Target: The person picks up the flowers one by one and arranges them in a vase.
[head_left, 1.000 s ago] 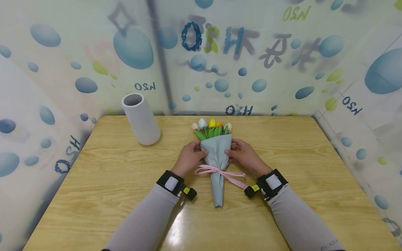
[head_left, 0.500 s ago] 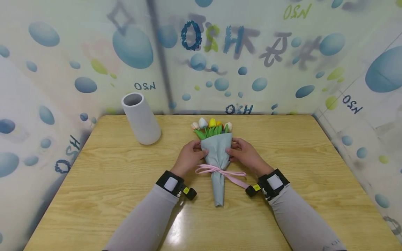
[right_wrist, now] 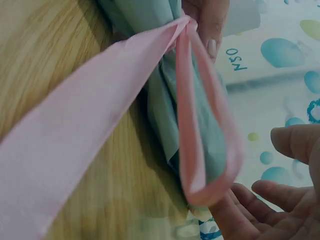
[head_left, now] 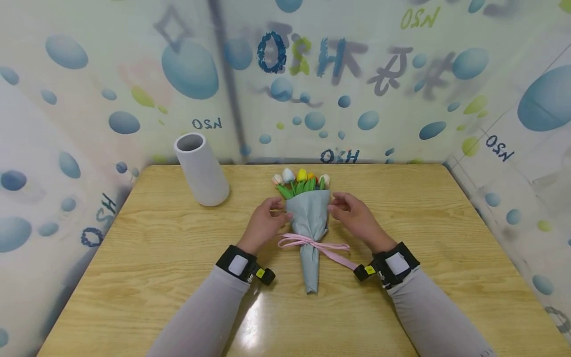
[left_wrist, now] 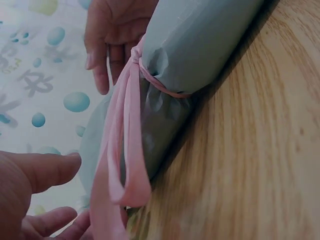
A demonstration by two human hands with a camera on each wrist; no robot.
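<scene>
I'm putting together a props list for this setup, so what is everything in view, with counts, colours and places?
Vase: one, white, towards the table's back left
Flowers: at least five heads, pink, white, yellow, orange and cream, with green leaves, above the wrapping
Wrapping: one, pale blue-green, lying mid-table
Ribbon: one, pink, tied around the wrapping
Table: one, light wood, under the vase and wrapping
Patterned walls: three sides, pale with blue and green drops and lettering, around the table
Left hand: one, bare, at the wrapping's left edge
Right hand: one, bare, at its right edge
Wrist bands: two, black, one per wrist
Sleeves: two, grey, on the forearms
</scene>
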